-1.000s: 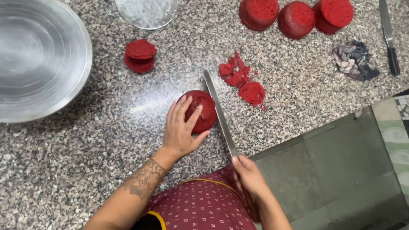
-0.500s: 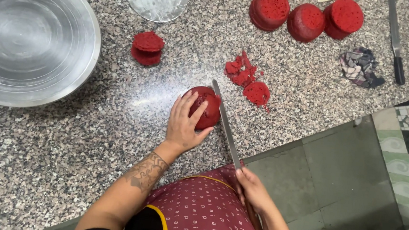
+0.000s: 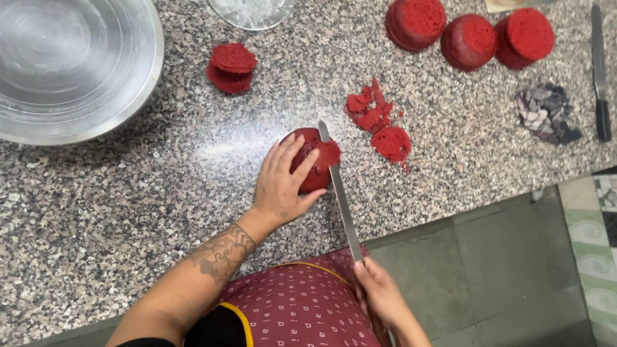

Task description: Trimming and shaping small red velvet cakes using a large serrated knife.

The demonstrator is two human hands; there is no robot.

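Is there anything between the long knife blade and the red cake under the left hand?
Nothing visible. The knife blade lies right against the red cake, which the left hand holds on the granite counter. The cake scraps lie apart, beyond it. The right hand grips the handle.

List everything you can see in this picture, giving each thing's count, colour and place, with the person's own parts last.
small cake: one, red, under the left hand
long knife: one, steel, against that cake
whole cakes: three, red, top right
cake slices: one stack, red, top centre
cake scraps: pile, red, right of the blade
metal bowl: one, silver, top left
second knife: one, dark-handled, far right
cloth: one, grey, beside it
left hand: on the cake
right hand: grips the knife handle
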